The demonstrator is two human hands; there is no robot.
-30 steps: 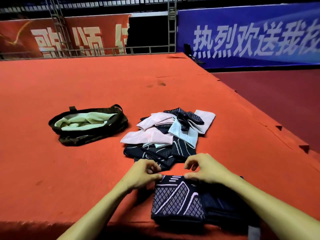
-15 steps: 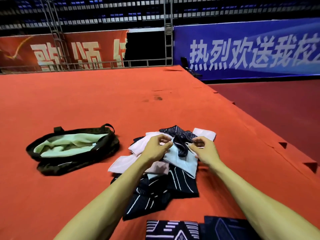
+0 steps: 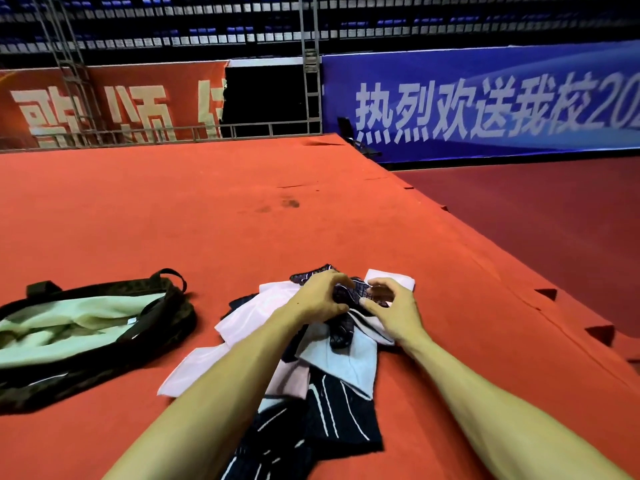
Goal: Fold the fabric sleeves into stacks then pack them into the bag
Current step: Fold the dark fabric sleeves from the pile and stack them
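Got both hands on the dark patterned sleeve [image 3: 341, 329] at the far end of the pile. My left hand [image 3: 320, 297] pinches one side and my right hand [image 3: 391, 306] pinches the other, fingers curled. It's a bit blurry, so I can't tell how bunched it is. Under it are pink sleeves [image 3: 242, 317], a light blue sleeve [image 3: 346, 362] and black striped sleeves [image 3: 339, 417]. The bag [image 3: 86, 372] lies open on the red carpet [image 3: 207, 220], left of the pile.

The blue banner [image 3: 485, 109] carried white characters reading "热烈欢送我校20", with the line running off the right edge. The red banner [image 3: 114, 109] to its left bore large pale characters, partly hidden and not surely readable.
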